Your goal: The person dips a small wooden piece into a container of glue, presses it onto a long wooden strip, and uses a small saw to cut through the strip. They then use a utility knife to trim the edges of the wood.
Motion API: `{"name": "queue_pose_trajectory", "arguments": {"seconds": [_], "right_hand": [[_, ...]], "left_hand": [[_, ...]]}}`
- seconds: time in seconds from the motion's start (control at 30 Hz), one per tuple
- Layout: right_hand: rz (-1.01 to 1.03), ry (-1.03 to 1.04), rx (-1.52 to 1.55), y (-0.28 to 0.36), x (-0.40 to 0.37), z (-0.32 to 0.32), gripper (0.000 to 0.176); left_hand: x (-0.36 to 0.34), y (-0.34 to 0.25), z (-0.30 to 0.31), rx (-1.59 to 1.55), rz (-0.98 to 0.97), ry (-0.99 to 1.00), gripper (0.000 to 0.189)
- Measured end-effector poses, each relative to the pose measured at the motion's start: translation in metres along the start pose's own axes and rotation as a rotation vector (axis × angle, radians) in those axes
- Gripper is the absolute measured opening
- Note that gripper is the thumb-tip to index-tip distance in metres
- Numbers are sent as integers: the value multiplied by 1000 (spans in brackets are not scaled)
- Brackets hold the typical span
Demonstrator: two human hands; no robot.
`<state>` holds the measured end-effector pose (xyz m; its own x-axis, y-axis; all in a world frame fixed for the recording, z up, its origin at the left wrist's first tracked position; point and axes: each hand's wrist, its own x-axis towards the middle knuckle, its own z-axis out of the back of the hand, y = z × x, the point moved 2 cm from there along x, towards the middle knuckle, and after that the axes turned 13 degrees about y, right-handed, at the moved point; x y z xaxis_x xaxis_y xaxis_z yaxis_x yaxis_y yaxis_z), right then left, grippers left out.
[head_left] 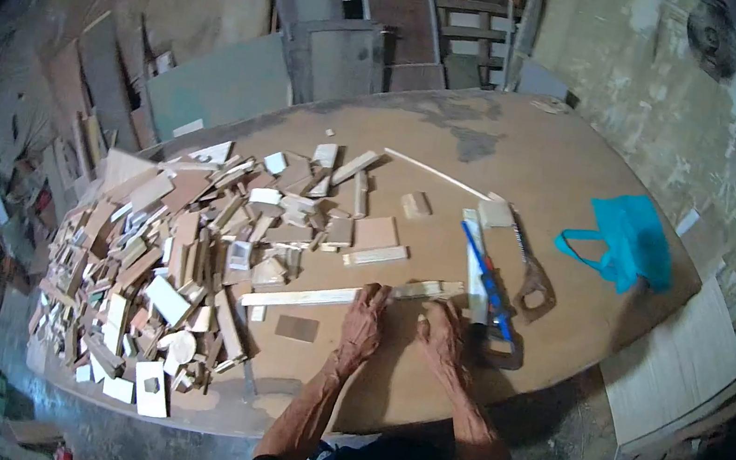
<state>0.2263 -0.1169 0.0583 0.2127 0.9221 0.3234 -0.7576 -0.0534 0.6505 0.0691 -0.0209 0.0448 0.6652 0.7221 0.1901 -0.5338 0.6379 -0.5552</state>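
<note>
A long pale wood strip lies on the brown table. My left hand is closed over its right end. A shorter, darker wood piece continues to the right of it. My right hand is just below this piece's right end, fingers bent; whether they grip it cannot be made out. Right of my right hand lie a blue-and-red tool, a pale strip and a handsaw. A flat brown piece is below the long strip.
A large heap of wood offcuts covers the table's left side. A small block and a thin stick lie further back. A turquoise bag is at the right. Boards lean behind the table.
</note>
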Motion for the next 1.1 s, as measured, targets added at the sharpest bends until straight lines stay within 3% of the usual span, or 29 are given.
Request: {"name": "queue_pose_trajectory", "arguments": {"seconds": [0.03, 0.13, 0.17, 0.23, 0.3, 0.37, 0.4, 0.53, 0.57, 0.6, 0.77, 0.87, 1.0, 1.07, 1.1], "right_hand": [[34, -104, -8, 12, -3, -9, 24], [-54, -100, 197, 14, -12, -54, 24], [-61, -117, 321, 20, -18, -70, 25], [-133, -93, 459, 59, -24, -76, 23], [-87, -99, 373, 87, -27, -93, 24], [70, -166, 66, 106, -36, -115, 28], [22, -142, 139, 117, -41, -124, 27], [-33, -49, 261, 169, -35, -139, 24], [-19, -16, 255, 183, -34, -140, 23], [-30, 3, 277, 193, -34, -144, 22], [36, 82, 324, 210, -8, -186, 21], [150, 77, 337, 252, -3, -197, 22], [182, 91, 429, 298, 0, -231, 24], [180, 104, 378, 320, 2, -250, 25], [176, 94, 377, 334, 1, -261, 24]], "left_hand": [[-9, -4, 16, -59, -92, -157, 27], [-47, 5, 63, -269, -44, -127, 17], [-62, 8, 84, -265, -77, -211, 8], [-93, 22, 123, -220, -18, -189, 8], [-123, 43, 156, -172, 20, -248, 14], [-151, 60, 189, -274, 234, -202, 18], [-163, 68, 202, -330, 336, -174, 21], [-190, 112, 236, -249, 224, -386, 32], [-197, 123, 239, -320, 352, -365, 37], [-202, 109, 259, -435, 356, -426, 42], [-233, 146, 292, -430, 373, -447, 36], [-250, 169, 313, -404, 446, -395, 30], [-277, 189, 357, -332, 310, -462, 24], [-299, 204, 386, -452, 390, -437, 21], [-310, 224, 399, -484, 317, -472, 21]]}}
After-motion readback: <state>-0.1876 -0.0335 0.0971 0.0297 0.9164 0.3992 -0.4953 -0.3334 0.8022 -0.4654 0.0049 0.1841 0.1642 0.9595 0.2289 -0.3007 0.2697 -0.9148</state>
